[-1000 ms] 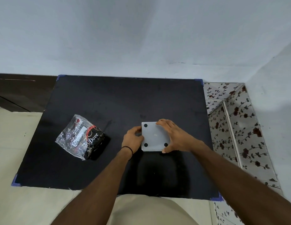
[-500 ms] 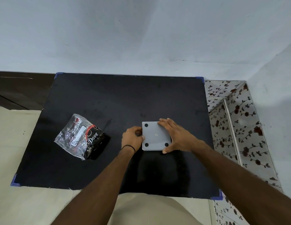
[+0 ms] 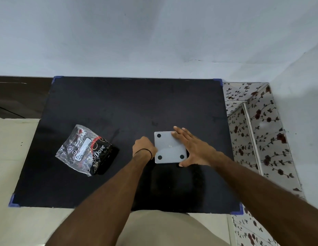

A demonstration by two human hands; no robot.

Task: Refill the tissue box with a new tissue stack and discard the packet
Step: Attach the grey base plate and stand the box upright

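Note:
A grey square tissue box [image 3: 168, 148] lies upside down on the black table [image 3: 119, 107], its flat base with round black feet facing up. My left hand [image 3: 143, 146] is curled against the box's left edge, gripping it. My right hand [image 3: 193, 148] rests on the box's right side, fingers spread over the top corner and thumb at the near right corner. A crinkled clear-and-black tissue packet marked "Dove" [image 3: 89, 150] lies on the table to the left, apart from both hands.
A pale wall [image 3: 154, 41] rises behind the table. A white floral-patterned cabinet [image 3: 252, 132] stands right beside the table's right edge. Blue corner guards [image 3: 218, 82] mark the table's corners. Cream floor [image 3: 10, 150] lies to the left.
Both hands stay on the box, which has hardly moved. My left fingers have tightened a little against its left edge.

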